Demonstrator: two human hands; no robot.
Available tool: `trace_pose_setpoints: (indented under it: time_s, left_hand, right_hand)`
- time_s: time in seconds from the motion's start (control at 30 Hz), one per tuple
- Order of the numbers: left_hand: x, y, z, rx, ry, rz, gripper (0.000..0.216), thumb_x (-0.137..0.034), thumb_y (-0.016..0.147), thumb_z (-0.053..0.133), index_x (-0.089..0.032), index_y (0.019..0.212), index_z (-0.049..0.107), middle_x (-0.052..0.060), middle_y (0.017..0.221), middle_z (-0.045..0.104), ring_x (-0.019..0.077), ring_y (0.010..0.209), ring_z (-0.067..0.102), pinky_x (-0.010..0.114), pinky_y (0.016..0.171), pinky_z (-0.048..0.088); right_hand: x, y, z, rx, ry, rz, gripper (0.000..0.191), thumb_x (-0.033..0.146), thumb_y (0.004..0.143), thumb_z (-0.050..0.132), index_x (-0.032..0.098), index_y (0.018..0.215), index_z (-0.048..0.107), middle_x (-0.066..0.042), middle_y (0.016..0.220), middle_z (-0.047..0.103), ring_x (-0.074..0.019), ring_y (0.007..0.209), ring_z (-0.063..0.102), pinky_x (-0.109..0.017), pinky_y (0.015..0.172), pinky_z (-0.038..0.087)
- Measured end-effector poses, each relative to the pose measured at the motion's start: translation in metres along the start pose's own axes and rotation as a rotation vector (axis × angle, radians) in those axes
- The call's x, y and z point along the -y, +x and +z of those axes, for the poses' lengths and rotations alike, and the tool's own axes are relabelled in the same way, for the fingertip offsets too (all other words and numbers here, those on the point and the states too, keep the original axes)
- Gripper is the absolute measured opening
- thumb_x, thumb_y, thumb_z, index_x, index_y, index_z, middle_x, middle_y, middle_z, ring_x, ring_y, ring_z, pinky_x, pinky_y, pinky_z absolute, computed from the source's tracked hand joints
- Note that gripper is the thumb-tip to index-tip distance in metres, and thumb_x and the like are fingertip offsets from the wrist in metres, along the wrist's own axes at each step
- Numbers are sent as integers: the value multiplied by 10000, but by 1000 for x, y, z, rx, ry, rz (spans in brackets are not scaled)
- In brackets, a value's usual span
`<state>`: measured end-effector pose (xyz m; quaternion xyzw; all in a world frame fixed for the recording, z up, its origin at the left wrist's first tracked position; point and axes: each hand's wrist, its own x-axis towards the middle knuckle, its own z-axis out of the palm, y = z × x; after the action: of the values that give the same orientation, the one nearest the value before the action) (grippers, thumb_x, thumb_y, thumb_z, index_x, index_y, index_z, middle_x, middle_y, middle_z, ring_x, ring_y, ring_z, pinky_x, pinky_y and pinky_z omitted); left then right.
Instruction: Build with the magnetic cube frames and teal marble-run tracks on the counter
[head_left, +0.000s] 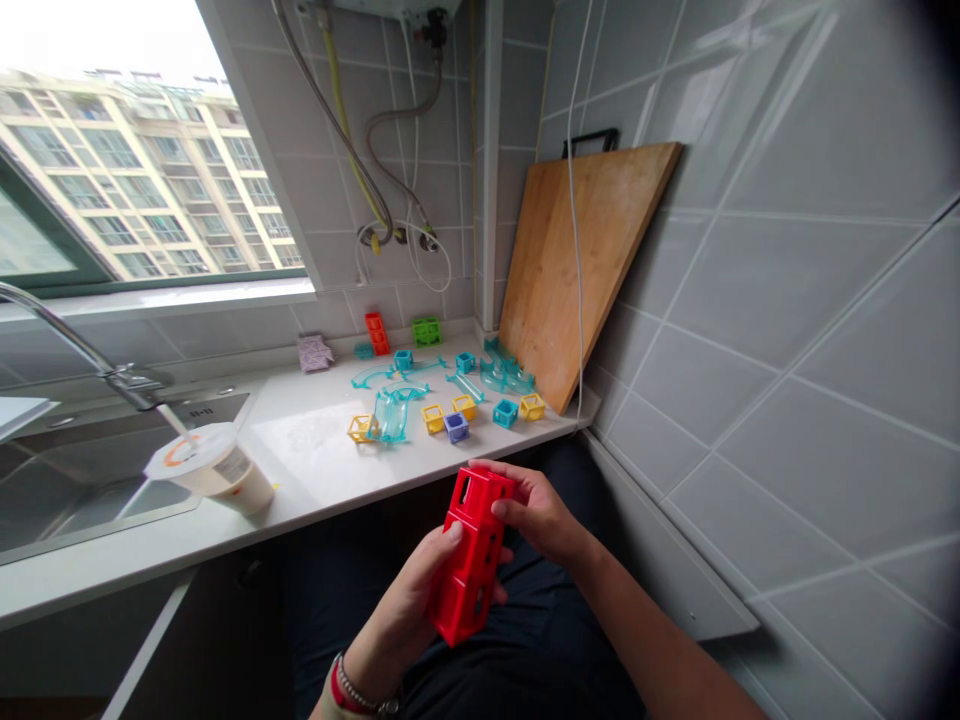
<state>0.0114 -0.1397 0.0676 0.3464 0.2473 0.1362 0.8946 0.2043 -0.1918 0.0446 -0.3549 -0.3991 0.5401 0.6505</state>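
A tall stack of red toy cube blocks (465,570) is held over my lap, tilted to the right at its top. My left hand (412,580) is wrapped round its middle and lower part, thumb along the near face. At the upper end, my right hand (541,512) grips the top red cube block (480,490) between thumb and fingers; some of those fingers are hidden behind it. On the counter just beyond lie yellow cube frames (433,418), a purple cube frame (456,428) and a teal cube frame (505,412).
Clear teal track pieces (391,415) spread over the white counter (300,440). Farther back stand a red block stack (377,334) and a green block (427,332). A lidded cup (225,470) is beside the sink (90,480). A wooden board (577,250) leans on the right wall.
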Motion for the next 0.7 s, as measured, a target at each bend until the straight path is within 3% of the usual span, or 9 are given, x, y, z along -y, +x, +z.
trace_pose_setpoints:
  time_s: [0.5, 0.7]
  left_hand:
    - [4, 0, 2, 4, -28, 62, 567, -584, 924, 659, -100, 1214, 713, 166, 976, 799, 235, 662, 760, 270, 570, 527]
    - [0, 0, 0, 4, -15, 8, 556, -597, 929, 648, -96, 1152, 737, 159, 1003, 792, 221, 693, 758, 274, 620, 547]
  right_hand:
    - [6, -2, 13, -27, -11, 0, 587, 386, 822, 850, 222, 1357, 670, -85, 1229, 749, -223, 1080, 702, -304, 949, 526]
    - [3, 0, 14, -34, -9, 8, 558, 398, 856, 821, 228, 1362, 659, -78, 1231, 743, -230, 1087, 702, -316, 956, 523]
